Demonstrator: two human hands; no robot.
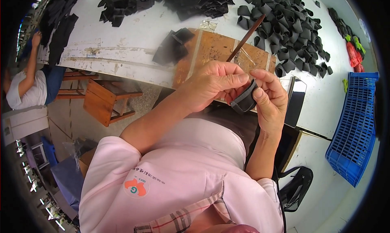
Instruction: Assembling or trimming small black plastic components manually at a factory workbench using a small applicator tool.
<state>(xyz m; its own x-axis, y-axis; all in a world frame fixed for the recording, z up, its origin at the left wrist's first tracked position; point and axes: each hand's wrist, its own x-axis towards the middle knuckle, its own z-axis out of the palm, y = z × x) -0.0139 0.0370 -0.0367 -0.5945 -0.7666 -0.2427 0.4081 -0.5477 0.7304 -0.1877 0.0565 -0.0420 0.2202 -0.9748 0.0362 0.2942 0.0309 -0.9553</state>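
Both of my hands meet over the near edge of the table. My right hand [271, 101] pinches a small black folded fabric piece [245, 99], curved like a loop, between thumb and fingers. My left hand [217, 83] is closed, with thumb and forefinger together at the upper edge of the same piece. A thin brown stick [247, 38] slants up from behind my left hand; whether that hand holds it or it rests on the board I cannot tell. Beneath lies a brown board [207, 50] with tape strips. Some flat black pieces [174, 46] sit at its left end.
A heap of curled black pieces [284, 27] covers the table's far right. Flat black stacks [130, 5] lie at the back. A blue plastic basket [353, 127] stands at right, near a dark flat device [297, 96]. Wooden stools [103, 101] and another person [30, 84] are at left.
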